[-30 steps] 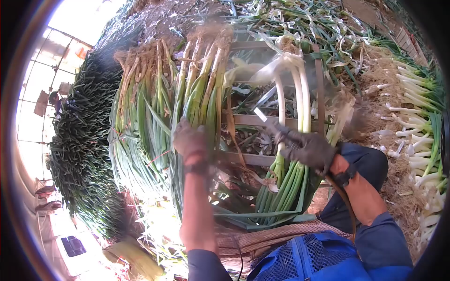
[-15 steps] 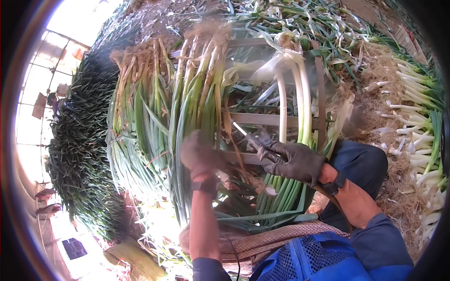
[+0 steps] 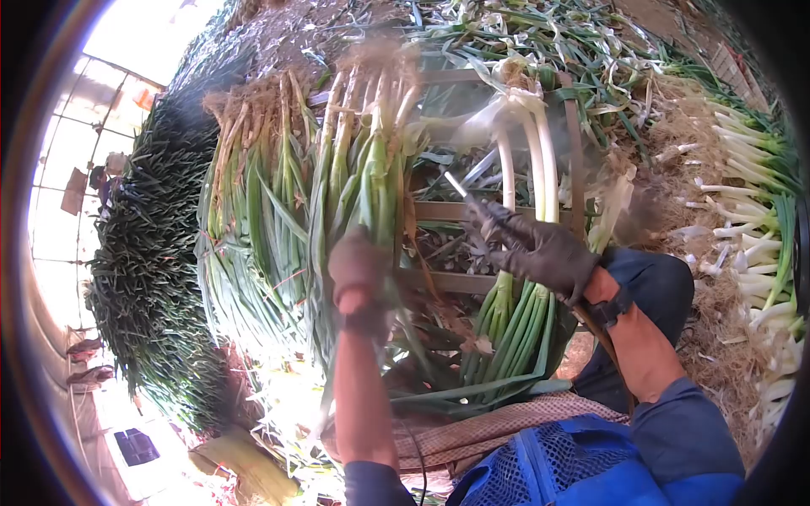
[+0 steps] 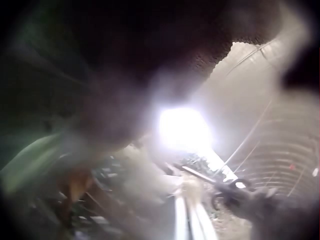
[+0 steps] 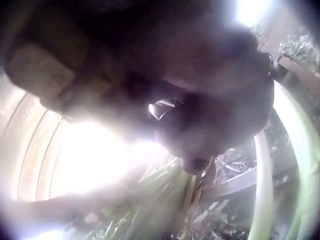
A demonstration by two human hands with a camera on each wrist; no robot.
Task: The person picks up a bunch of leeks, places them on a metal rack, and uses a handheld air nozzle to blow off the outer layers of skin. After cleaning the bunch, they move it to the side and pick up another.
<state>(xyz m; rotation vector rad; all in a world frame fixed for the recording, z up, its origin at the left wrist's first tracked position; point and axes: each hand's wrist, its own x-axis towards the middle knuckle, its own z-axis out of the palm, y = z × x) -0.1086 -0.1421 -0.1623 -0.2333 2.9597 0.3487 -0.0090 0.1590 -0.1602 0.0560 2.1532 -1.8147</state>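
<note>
My gloved left hand (image 3: 359, 263), blurred, grips the green leaves of a root-on green onion (image 3: 377, 173) at the near side of an unpeeled bunch (image 3: 261, 185). My gloved right hand (image 3: 553, 257) holds a dark blow gun (image 3: 485, 215) with a thin pale nozzle, which points up and left. A hose (image 3: 603, 337) runs from that hand along the forearm. Beneath the right hand lie several peeled white green onions (image 3: 540, 160), their leaves (image 3: 515, 337) fanning toward my lap. The left wrist view shows the blow gun (image 4: 200, 175) and white stalks (image 4: 187, 220).
A slatted rack (image 3: 456, 212) lies under the work. Cut roots (image 3: 675, 253) and a row of peeled green onions (image 3: 751, 185) are on the right. At the left stands a tall heap of leaves (image 3: 152, 270). Peelings (image 3: 540, 34) cover the far ground.
My left hand moved down and back from the bunch, then slightly up, and one onion there now stands out. The blow gun swung left and down, then rose again with its nozzle tipped up.
</note>
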